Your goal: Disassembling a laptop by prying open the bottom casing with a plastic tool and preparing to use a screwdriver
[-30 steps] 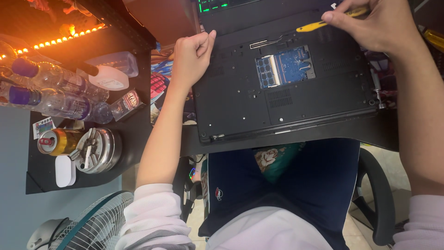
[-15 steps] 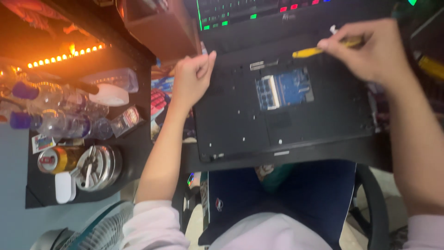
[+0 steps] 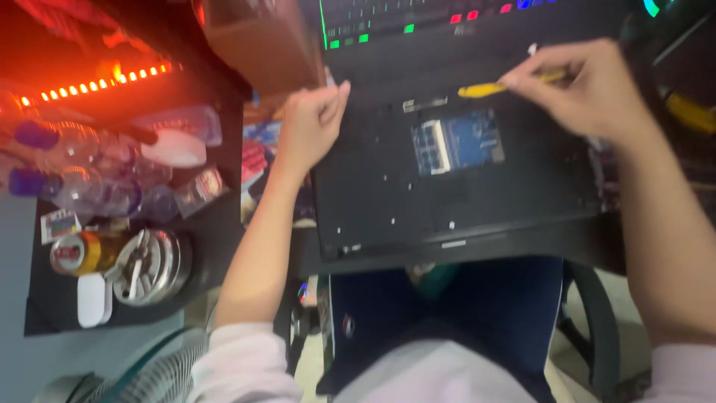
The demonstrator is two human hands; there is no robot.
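Red-yellow can, white box, left shelf

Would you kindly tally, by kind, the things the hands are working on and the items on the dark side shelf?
Upturned black laptop: 1
Yellow-handled tool: 1
Clear plastic bottles: at least 2, blurred
Drink can: 1
Round metal tin: 1
Total: at least 6

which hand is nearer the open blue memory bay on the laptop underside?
Right, narrowly. The right hand holds a yellow tool just above and right of the memory bay. The left hand grips the laptop's left edge.
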